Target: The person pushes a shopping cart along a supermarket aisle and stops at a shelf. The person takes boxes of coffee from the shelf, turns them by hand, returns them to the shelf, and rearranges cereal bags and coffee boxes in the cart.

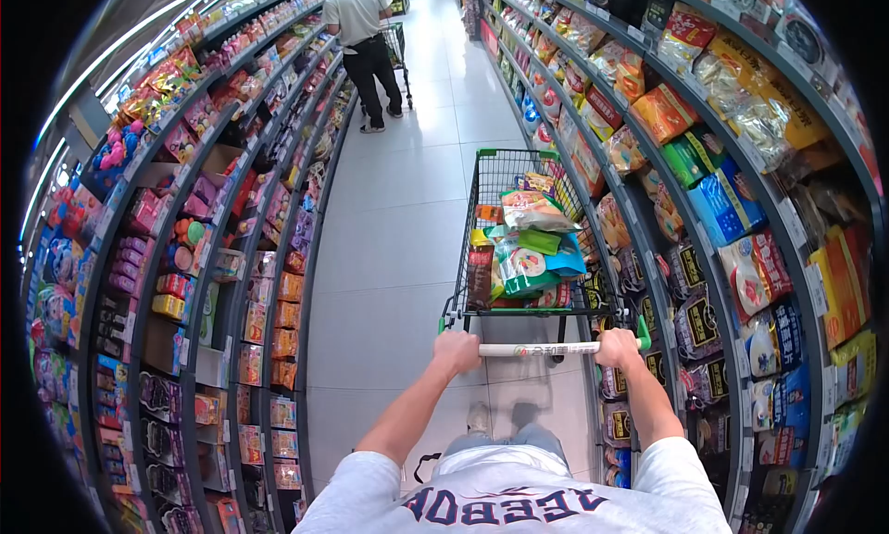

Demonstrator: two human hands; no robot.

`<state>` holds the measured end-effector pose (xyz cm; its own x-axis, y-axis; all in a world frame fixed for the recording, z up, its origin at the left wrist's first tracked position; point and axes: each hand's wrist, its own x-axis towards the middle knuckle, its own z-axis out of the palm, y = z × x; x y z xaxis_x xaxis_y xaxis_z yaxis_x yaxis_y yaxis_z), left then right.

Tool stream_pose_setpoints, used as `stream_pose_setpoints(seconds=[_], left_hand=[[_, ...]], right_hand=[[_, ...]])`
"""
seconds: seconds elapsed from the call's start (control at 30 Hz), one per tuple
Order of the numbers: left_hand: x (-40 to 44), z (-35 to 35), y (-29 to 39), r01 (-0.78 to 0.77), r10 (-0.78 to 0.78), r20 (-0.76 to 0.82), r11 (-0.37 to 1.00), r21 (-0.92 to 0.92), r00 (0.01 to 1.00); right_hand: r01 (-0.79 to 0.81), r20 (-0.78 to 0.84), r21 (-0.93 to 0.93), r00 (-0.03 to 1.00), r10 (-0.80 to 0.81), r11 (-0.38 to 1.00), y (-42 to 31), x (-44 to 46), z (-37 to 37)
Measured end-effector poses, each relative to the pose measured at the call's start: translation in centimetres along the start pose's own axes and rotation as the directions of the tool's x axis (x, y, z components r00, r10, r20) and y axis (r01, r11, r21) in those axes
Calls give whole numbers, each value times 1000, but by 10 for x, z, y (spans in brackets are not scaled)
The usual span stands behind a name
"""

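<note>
Both of my hands hold the pale handle bar point(537, 350) of a shopping cart. My left hand point(457, 351) is closed round the bar's left end, and my right hand point(617, 347) grips it near the green cap at the right end. Ahead of the bar is the dark wire basket of the shopping cart point(478, 187). Inside it lie several packaged goods, among them a green and white bag point(520, 267), a pale food bag point(535, 212) on top and a dark brown packet point(480, 276) at the left side.
Shelves of colourful packets point(194, 210) line the left side, and shelves of bagged food point(685, 154) stand close to the cart's right side. Farther up the tiled aisle floor point(389, 228), a person point(361, 43) in dark trousers stands at another cart point(396, 52).
</note>
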<state>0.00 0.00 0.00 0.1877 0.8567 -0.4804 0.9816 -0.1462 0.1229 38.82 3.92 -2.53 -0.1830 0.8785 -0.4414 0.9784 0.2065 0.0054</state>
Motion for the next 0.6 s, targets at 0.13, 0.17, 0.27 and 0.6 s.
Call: stream_pose_setpoints(seconds=[0.13,0.17,0.27,0.6], left_hand=[[-46,20,1,29,-25,-69,998,58,997],[-56,31,15,23,-19,-81,998,52,997],[-79,61,38,42,-37,-103,998,47,994],[-159,125,102,89,-64,-210,990,112,976]], right_hand=[[38,-64,38,997,-36,999,-16,-34,30],[37,-55,18,998,-36,999,-7,-52,35],[59,-107,27,993,-56,998,7,-90,51],[105,-219,50,971,-92,993,36,-185,106]])
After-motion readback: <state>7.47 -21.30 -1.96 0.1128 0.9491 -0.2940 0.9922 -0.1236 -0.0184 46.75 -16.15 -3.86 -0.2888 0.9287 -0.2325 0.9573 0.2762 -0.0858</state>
